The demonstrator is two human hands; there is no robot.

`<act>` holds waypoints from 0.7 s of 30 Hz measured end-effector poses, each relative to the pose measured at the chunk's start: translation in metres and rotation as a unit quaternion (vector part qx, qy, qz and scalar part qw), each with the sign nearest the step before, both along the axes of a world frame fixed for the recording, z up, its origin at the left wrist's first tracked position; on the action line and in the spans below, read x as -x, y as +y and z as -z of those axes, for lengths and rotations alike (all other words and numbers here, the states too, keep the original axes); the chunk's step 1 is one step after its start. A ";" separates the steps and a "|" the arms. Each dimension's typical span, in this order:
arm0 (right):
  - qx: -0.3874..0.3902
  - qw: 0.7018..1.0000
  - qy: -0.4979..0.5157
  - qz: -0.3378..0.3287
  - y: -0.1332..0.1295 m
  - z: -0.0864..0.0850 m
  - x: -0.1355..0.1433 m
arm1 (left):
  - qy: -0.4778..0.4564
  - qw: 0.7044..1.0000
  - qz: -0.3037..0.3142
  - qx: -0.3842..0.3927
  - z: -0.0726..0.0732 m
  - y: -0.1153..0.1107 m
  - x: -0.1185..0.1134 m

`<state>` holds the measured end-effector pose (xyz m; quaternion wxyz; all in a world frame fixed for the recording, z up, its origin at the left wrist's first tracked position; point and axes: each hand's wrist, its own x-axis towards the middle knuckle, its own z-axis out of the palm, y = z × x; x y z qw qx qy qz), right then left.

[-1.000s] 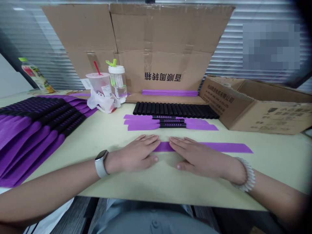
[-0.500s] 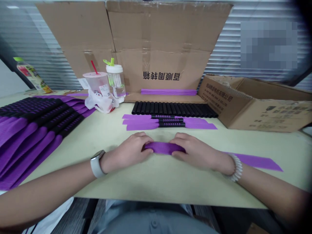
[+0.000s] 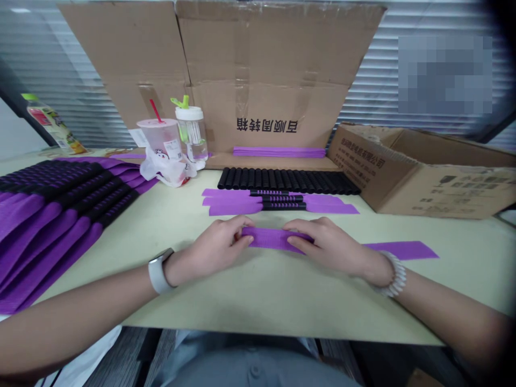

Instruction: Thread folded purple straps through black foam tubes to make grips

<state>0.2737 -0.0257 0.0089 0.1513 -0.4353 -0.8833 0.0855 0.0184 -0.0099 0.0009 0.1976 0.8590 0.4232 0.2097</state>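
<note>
A purple webbing strap (image 3: 269, 238) is stretched between my two hands, just above the table top. My left hand (image 3: 220, 242) pinches its left end between thumb and fingers. Farther right along the same strap, my right hand (image 3: 328, 247) grips it, and the strap's tail (image 3: 405, 250) comes out behind that hand to the right. Beyond my hands lie several purple straps with slotted black sleeves (image 3: 284, 206) around their middles. Behind those runs a row of black ribbed tubes (image 3: 288, 180).
On the left lies a large pile of sleeved purple straps (image 3: 80, 209). A bagged pink cup (image 3: 161, 145), a clear drinking bottle (image 3: 193, 134) and a juice bottle (image 3: 54, 126) stand behind it. An open cardboard box (image 3: 435, 183) is at right; flat purple straps (image 3: 279, 152) lie by the upright cardboard.
My right hand has shifted slightly to the right, and more strap shows between my hands, flatter than before. The strap's tail has moved left and farther from me.
</note>
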 end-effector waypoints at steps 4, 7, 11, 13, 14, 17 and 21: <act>0.000 0.999 -0.044 0.002 0.004 0.004 0.001 | 0.061 0.998 0.015 -0.030 0.003 0.001 0.000; -0.042 0.997 -0.046 -0.033 0.003 0.009 0.007 | 0.079 0.992 0.029 -0.097 0.006 0.003 0.001; -0.024 0.997 -0.031 -0.065 -0.001 0.010 0.015 | 0.104 0.988 0.066 -0.097 0.006 0.004 0.001; -0.006 0.998 -0.020 -0.063 -0.003 0.009 0.017 | 0.104 0.988 0.070 -0.093 0.005 0.003 0.001; 0.002 0.998 -0.012 -0.058 -0.003 0.009 0.017 | 0.100 0.988 0.069 -0.092 0.004 0.003 0.001; 0.011 0.999 0.003 -0.048 -0.003 0.009 0.018 | 0.090 0.990 0.076 -0.084 0.003 0.002 0.000; 0.003 0.998 -0.004 -0.062 -0.004 0.011 0.021 | 0.079 0.991 0.083 -0.075 0.003 0.002 0.000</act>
